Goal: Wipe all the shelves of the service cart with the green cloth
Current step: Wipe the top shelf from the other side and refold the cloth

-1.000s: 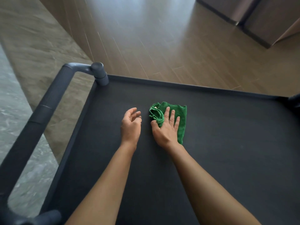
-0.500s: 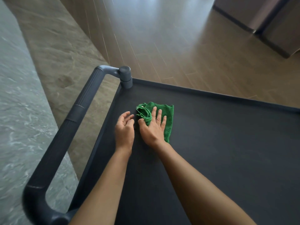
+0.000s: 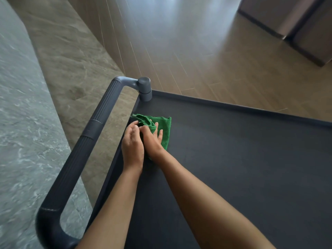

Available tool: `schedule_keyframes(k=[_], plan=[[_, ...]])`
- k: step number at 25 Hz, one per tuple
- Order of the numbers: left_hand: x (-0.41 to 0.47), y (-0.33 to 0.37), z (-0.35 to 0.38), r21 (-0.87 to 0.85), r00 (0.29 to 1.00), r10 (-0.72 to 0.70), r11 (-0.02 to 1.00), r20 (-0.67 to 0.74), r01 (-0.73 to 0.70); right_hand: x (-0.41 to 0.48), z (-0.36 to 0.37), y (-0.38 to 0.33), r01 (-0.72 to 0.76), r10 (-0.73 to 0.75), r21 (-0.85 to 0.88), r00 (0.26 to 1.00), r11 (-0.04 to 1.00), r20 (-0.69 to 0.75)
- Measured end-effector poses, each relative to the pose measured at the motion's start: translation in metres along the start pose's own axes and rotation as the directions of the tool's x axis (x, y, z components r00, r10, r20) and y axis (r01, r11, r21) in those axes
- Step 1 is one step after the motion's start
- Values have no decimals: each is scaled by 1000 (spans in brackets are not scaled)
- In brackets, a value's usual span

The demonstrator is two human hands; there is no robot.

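Observation:
The green cloth (image 3: 165, 130) lies on the cart's dark top shelf (image 3: 233, 159), close to the shelf's left rim and far-left corner. My right hand (image 3: 153, 141) presses flat on it with fingers spread. My left hand (image 3: 132, 146) lies right beside the right hand. Its bent fingertips touch the bunched left edge of the cloth. Whether they pinch the fold I cannot tell. The lower shelves are hidden under the top one.
The cart's grey ribbed handle (image 3: 86, 137) runs along the left side, joined at a round corner post (image 3: 144, 88). Wooden floor (image 3: 197, 51) lies beyond the far rim, stone floor to the left. A dark cabinet (image 3: 296, 24) stands at the far right.
Both hands slid left with the cloth toward the shelf's left rim. My left hand closed in against the right hand and reached the cloth's bunched edge.

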State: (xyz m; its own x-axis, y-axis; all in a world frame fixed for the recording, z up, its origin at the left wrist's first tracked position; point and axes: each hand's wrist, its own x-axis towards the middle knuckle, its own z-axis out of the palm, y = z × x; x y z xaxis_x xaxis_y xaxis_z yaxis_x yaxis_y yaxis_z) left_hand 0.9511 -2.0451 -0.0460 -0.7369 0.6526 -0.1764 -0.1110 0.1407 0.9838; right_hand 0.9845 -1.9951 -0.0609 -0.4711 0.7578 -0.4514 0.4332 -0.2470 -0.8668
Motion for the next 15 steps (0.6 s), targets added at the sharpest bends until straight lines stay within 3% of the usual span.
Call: schedule_keyframes(k=[3, 6, 10, 15], plan=[[-2, 5, 0, -7, 998, 55, 998, -14, -55, -10, 0, -5, -99, 92, 419, 995, 902, 38], [-8, 8, 5, -11, 998, 60, 998, 5, -60, -18, -11, -6, -176, 126, 697, 984, 695, 123], [-23, 12, 24, 1, 996, 54, 999, 66, -54, -31, -39, -2, -134, 81, 861, 991, 491, 108], [-57, 18, 75, 36, 983, 71, 996, 168, -78, -61, -98, 15, -39, 19, 932, 999, 360, 34]])
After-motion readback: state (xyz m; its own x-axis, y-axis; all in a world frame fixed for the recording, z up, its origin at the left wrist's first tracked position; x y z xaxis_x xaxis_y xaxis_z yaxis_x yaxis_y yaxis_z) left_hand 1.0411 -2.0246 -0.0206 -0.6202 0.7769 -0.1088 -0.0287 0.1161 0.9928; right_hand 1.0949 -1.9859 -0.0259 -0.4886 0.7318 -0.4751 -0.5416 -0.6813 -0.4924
